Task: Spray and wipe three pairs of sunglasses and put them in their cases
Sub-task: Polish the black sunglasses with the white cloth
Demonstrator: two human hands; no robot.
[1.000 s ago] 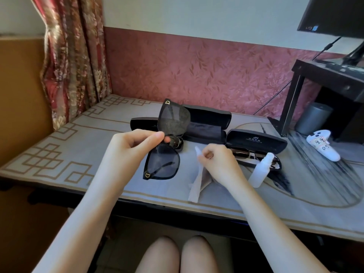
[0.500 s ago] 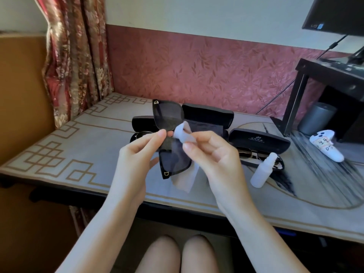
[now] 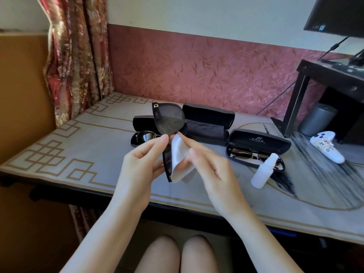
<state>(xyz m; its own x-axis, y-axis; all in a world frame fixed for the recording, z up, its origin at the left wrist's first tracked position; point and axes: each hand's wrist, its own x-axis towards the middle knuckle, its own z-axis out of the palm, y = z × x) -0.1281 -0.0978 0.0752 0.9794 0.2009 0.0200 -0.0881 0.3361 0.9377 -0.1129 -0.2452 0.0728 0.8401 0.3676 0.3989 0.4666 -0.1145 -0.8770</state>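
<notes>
Head view:
Left hand (image 3: 141, 164): pinches the sunglasses (image 3: 169, 119) near the bridge and holds them up over the table (image 3: 78, 154).
Right hand (image 3: 208, 166): fingers curled on a white cloth (image 3: 179, 154), pressing it to the lower lens.
Bottle (image 3: 263, 172): stands on the table, just in front of the right case (image 3: 260, 140).
Left case (image 3: 140, 122): open, with the left pair (image 3: 145, 135) lying in it.
Right case: open, with the right pair (image 3: 244, 153) inside.
Mid case (image 3: 206, 123): open, nothing visible in it.
Done, I'd say: two pairs are cased, though neither lid is closed.
Left, I'd say: finish wiping this pair, lay it in the mid case, then close the lids.
</notes>
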